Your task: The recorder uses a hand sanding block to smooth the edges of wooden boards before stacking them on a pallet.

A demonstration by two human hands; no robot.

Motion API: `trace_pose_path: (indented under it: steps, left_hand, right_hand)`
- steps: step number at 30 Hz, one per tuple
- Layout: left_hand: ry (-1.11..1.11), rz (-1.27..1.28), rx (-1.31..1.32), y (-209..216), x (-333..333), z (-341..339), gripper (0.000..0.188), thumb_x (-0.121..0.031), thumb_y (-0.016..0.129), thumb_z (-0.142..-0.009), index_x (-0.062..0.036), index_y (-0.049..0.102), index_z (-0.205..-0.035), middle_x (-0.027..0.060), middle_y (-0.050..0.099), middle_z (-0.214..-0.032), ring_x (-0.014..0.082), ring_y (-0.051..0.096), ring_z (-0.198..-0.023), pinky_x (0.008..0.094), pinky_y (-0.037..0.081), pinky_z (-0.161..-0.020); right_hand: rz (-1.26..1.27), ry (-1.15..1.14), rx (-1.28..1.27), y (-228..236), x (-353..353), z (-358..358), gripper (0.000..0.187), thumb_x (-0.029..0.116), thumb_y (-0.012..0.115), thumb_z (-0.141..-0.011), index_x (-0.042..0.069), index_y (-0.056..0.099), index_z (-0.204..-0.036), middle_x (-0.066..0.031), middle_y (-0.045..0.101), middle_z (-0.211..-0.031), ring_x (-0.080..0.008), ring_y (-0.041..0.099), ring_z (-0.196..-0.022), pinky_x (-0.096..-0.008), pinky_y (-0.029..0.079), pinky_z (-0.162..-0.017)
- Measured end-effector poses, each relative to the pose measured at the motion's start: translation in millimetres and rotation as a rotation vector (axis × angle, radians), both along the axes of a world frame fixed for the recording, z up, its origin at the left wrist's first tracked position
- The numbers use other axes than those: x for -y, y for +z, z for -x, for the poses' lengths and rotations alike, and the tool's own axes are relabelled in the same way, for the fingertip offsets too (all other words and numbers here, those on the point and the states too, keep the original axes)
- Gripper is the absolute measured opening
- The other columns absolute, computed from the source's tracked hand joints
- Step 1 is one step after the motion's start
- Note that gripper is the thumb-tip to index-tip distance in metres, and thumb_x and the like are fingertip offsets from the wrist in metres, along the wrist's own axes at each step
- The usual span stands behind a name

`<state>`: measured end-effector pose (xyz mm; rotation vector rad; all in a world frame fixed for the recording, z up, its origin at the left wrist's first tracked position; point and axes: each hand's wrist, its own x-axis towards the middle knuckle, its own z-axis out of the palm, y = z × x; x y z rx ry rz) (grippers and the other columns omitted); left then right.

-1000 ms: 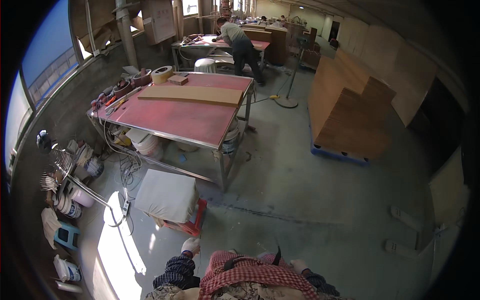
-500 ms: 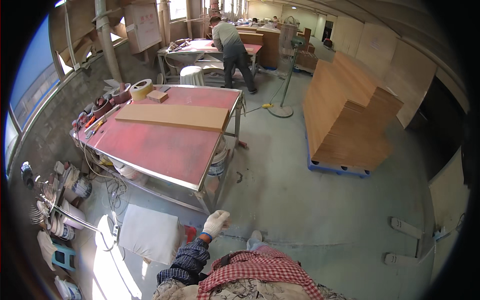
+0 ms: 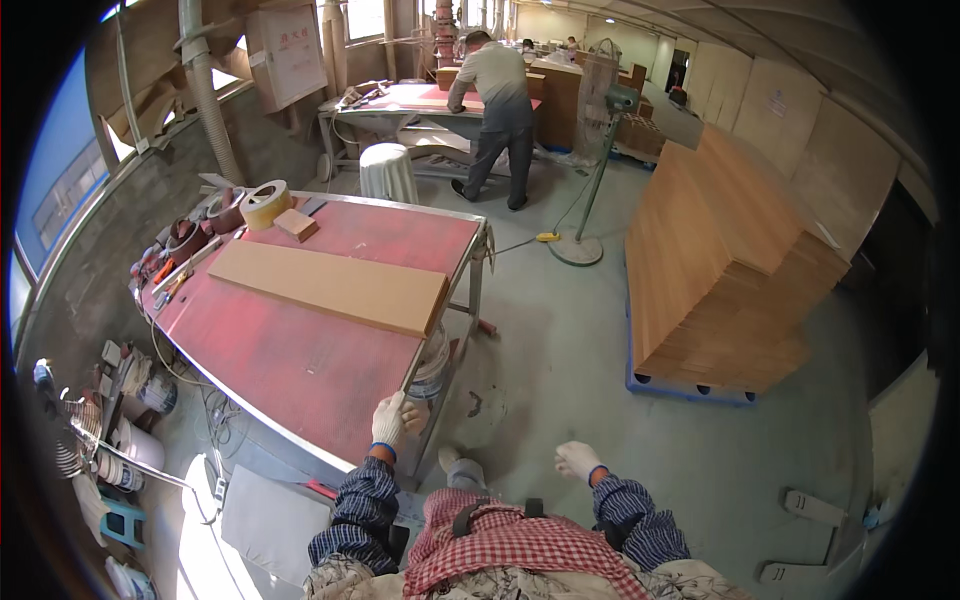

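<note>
My left hand (image 3: pixel 393 418), in a white glove with bare fingertips, is beside the right edge of the red-topped worktable (image 3: pixel 290 350). Its fingers are partly bent and a little apart, with nothing seen in them; whether it touches the edge I cannot tell. Over the floor to the right hovers my right hand (image 3: pixel 577 462), also gloved in white, fingers curled in and holding nothing visible. A long brown board (image 3: pixel 330 287) lies across the table, its right end near the table's edge. Behind the board are a small wooden block (image 3: pixel 296 225) and a roll of yellowish tape (image 3: pixel 266 206).
At the right, a tall stack of brown boards (image 3: pixel 720 270) stands on a blue pallet (image 3: pixel 690 391). A stand fan (image 3: pixel 590 190) with a floor cable is ahead. Another person (image 3: pixel 497 110) bends over a farther table. A grey-covered seat (image 3: pixel 275 520) sits at lower left.
I have moved forward, so the table and stack appear nearer. My right hand has come into view. My left hand is now beside the table edge. The other person's stance has shifted.
</note>
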<state>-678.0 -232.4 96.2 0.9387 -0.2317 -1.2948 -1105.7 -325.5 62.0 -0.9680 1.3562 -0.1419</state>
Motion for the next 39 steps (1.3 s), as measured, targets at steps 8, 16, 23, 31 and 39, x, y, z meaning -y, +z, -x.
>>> trace_pose_path:
  steps: [8, 16, 23, 31, 39]
  left_hand:
    - [0.210, -0.278, 0.070, -33, 115, -51, 0.027, -0.035, 0.058, -0.098, -0.0125, 0.045, -0.107, 0.0056, 0.046, -0.075, 0.0229, 0.055, -0.059, 0.0372, 0.051, -0.053]
    - [0.331, -0.321, -0.187, 1, 161, -52, 0.026, -0.027, 0.056, -0.099, -0.0121, 0.045, -0.080, -0.0013, 0.033, -0.063, 0.0111, 0.032, -0.045, 0.0266, 0.028, -0.040]
    - [0.277, -0.470, -0.097, 3, 164, -42, 0.028, -0.035, 0.053, -0.099, -0.0075, 0.057, -0.098, 0.0043, 0.056, -0.075, 0.0180, 0.058, -0.061, 0.0313, 0.051, -0.057]
    - [0.445, -0.456, -0.155, -15, 173, -40, 0.032, -0.034, 0.062, -0.094, -0.0025, 0.055, -0.097, 0.0064, 0.054, -0.077, 0.0161, 0.056, -0.062, 0.0306, 0.050, -0.054]
    - [0.602, -1.233, 0.209, 49, 209, -12, 0.078, -0.063, 0.047, -0.091, 0.0057, 0.055, -0.128, 0.0317, 0.060, -0.124, 0.0421, 0.057, -0.120, 0.0449, 0.043, -0.102]
  right_hand:
    - [-0.014, 0.112, 0.222, 50, 121, -169, 0.033, 0.026, 0.057, -0.096, 0.001, 0.056, -0.118, -0.0105, 0.064, -0.107, -0.0200, 0.065, -0.087, -0.0338, 0.055, -0.076]
    - [0.295, 0.177, 0.154, 66, 220, -293, 0.043, 0.037, 0.059, -0.095, 0.000, 0.059, -0.117, -0.0094, 0.066, -0.098, -0.0223, 0.064, -0.082, -0.0346, 0.052, -0.074]
    - [0.830, 0.390, -0.147, 96, 299, -363, 0.055, 0.045, 0.056, -0.094, 0.004, 0.056, -0.130, -0.0204, 0.056, -0.134, -0.0361, 0.051, -0.127, -0.0435, 0.041, -0.106]
    - [0.922, 0.984, -0.231, 79, 374, -436, 0.051, 0.049, 0.053, -0.091, 0.002, 0.064, -0.107, -0.0230, 0.063, -0.115, -0.0375, 0.057, -0.112, -0.0483, 0.045, -0.095]
    - [0.668, 1.284, -0.003, 56, 376, -438, 0.050, 0.043, 0.054, -0.093, 0.000, 0.065, -0.116, -0.0253, 0.065, -0.117, -0.0407, 0.059, -0.112, -0.0455, 0.044, -0.098]
